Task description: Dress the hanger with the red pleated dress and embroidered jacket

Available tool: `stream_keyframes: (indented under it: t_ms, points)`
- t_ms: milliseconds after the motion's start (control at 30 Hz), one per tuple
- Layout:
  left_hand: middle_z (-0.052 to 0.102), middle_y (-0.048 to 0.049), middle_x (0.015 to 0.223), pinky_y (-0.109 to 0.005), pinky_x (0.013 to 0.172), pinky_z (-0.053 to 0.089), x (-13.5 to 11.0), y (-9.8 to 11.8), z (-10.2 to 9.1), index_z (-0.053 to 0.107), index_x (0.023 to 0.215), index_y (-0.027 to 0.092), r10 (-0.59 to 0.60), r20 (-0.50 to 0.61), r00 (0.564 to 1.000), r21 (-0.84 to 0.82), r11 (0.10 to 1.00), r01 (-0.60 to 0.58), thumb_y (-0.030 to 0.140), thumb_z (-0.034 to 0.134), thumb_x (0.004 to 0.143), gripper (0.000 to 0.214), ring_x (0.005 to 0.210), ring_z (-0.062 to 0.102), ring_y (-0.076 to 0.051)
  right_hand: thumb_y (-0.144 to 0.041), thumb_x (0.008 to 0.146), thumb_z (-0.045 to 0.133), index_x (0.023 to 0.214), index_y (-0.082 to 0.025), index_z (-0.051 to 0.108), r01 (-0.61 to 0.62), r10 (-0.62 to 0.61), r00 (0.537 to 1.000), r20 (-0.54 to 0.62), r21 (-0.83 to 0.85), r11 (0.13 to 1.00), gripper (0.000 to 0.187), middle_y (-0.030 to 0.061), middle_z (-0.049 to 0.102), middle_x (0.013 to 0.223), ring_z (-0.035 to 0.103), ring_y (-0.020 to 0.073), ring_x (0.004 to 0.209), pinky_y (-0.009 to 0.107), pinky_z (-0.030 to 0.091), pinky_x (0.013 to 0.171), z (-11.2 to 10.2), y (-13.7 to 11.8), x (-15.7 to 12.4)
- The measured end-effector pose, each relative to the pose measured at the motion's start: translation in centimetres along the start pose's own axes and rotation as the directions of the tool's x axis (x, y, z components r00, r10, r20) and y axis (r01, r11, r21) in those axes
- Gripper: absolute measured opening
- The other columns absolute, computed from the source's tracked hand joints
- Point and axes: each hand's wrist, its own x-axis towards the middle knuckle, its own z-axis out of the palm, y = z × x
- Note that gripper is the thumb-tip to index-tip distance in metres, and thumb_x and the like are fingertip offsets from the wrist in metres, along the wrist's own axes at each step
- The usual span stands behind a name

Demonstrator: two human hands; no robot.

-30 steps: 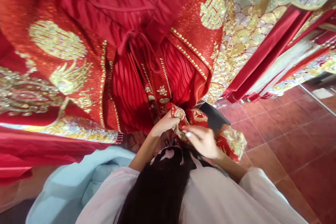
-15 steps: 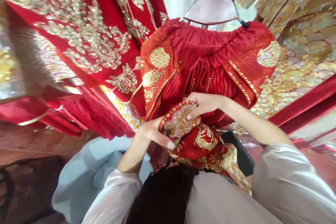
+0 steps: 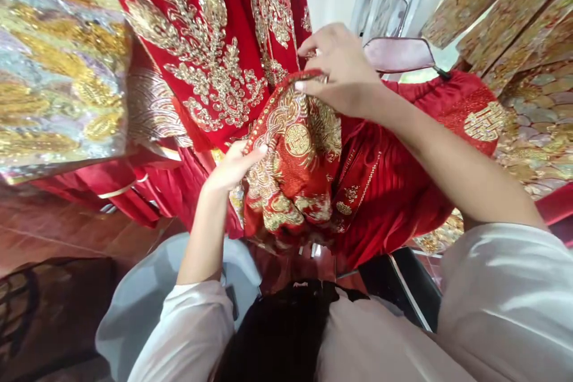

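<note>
Between my hands is a red embroidered cloth (image 3: 290, 161) with gold patterns, a round emblem and a beaded edge. My left hand (image 3: 230, 170) pinches its left edge, thumb on top. At its upper corner, my right hand (image 3: 338, 71) grips the edge with the thumb in front; the index and other fingers are partly bent above and behind it. Right behind hangs a red pleated skirt (image 3: 407, 185) with a tie at the waist, clipped to a hanger (image 3: 398, 55). Whether the cloth is part of this skirt I cannot tell.
A red gown with gold beading (image 3: 215, 54) hangs behind on the left, beside a gold-and-silver sequined garment (image 3: 62, 71). More gold garments (image 3: 532, 89) hang at right. Below are a light blue chair (image 3: 138, 292), a dark box-like object (image 3: 398, 286) and reddish floor tiles (image 3: 54, 221).
Both hands have raised the bunched cloth and spread it open, the right hand going up toward the hanger. The cloth now covers the skirt's left side. The view has shifted left.
</note>
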Motion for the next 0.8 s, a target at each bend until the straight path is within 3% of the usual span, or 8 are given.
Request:
stream_keyframes:
  t_ms: [100, 200, 333, 467, 567, 667, 800]
  points:
    - [0.056, -0.0008, 0.061, -0.026, 0.057, 0.042, 0.5, 0.3, -2.3, 0.059, 0.068, 0.016, 0.029, -0.066, 0.997, 0.094, 0.995, -0.022, 0.058, 0.064, 0.069, 0.042, 0.058, 0.051, -0.014, -0.038, 0.083, 0.059, 0.071, -0.019, 0.065, 0.065, -0.064, 0.997, -0.036, 0.026, 0.998, 0.023, 0.0069, 0.063, 0.102, 0.047, 0.0277, 0.115, 0.052, 0.031, 0.104, 4.3, 3.4, 0.7]
    - [0.039, 0.0026, 0.05, -0.023, 0.049, 0.031, 1.3, 1.9, -3.4, 0.046, 0.053, 0.019, 0.137, -0.099, 0.986, 0.276, 0.955, -0.106, 0.048, 0.059, 0.075, 0.039, 0.049, 0.036, -0.01, -0.041, 0.087, 0.052, 0.065, -0.017, 0.058, 0.068, -0.068, 0.998, -0.004, 0.111, 0.992, 0.033, 0.0066, 0.059, 0.073, 0.054, 0.0211, 0.088, 0.044, 0.04, 0.091, 5.6, 4.9, 0.9]
    - [0.037, 0.0018, 0.053, -0.024, 0.055, 0.033, 3.3, 3.2, -3.2, 0.047, 0.055, 0.019, 0.356, -0.201, 0.912, 0.456, 0.858, -0.235, 0.038, 0.054, 0.082, 0.033, 0.057, 0.038, -0.013, -0.045, 0.089, 0.048, 0.064, -0.017, 0.053, 0.019, -0.027, 0.999, 0.037, 0.216, 0.976, 0.038, 0.0031, 0.05, 0.061, 0.049, 0.014, 0.07, 0.032, 0.042, 0.077, 3.0, 4.2, 0.1]
    - [0.032, 0.003, 0.054, -0.024, 0.06, 0.034, 6.6, 2.5, -2.2, 0.038, 0.053, 0.019, 0.469, -0.226, 0.854, 0.491, 0.812, -0.316, 0.037, 0.055, 0.085, 0.04, 0.057, 0.036, -0.012, -0.049, 0.092, 0.043, 0.062, -0.018, 0.05, -0.003, -0.011, 0.999, 0.048, 0.287, 0.958, 0.044, 0.0017, 0.048, 0.061, 0.046, 0.0121, 0.065, 0.029, 0.042, 0.073, 0.4, 2.6, -2.0]
    - [0.028, 0.0042, 0.054, -0.024, 0.058, 0.032, 9.6, 1.3, -0.6, 0.032, 0.052, 0.019, 0.473, -0.155, 0.867, 0.453, 0.814, -0.363, 0.038, 0.054, 0.086, 0.045, 0.053, 0.029, -0.01, -0.046, 0.093, 0.043, 0.067, -0.018, 0.055, -0.013, 0.006, 1.0, 0.026, 0.251, 0.968, 0.04, 0.0031, 0.054, 0.067, 0.051, 0.014, 0.071, 0.032, 0.042, 0.08, 0.1, 1.9, -3.7]
    - [0.033, 0.0035, 0.054, -0.023, 0.057, 0.033, 12.5, 0.7, 1.6, 0.04, 0.054, 0.019, 0.433, 0.0, 0.901, 0.299, 0.86, -0.414, 0.04, 0.048, 0.088, 0.041, 0.053, 0.032, -0.01, -0.037, 0.092, 0.043, 0.079, -0.019, 0.062, -0.025, 0.038, 0.997, -0.071, 0.171, 0.985, 0.029, 0.0064, 0.063, 0.09, 0.056, 0.0194, 0.092, 0.041, 0.039, 0.094, 0.4, 1.6, -5.5]
    - [0.05, -0.0009, 0.062, -0.025, 0.063, 0.04, 16.2, 2.2, 5.1, 0.053, 0.062, 0.018, 0.41, 0.143, 0.901, 0.114, 0.897, -0.427, 0.04, 0.048, 0.089, 0.035, 0.064, 0.047, -0.014, -0.029, 0.091, 0.043, 0.095, -0.023, 0.066, -0.068, 0.085, 0.969, -0.232, 0.08, 0.994, 0.024, 0.0044, 0.06, 0.117, 0.05, 0.0245, 0.114, 0.05, 0.035, 0.102, 0.6, 2.5, -7.7]
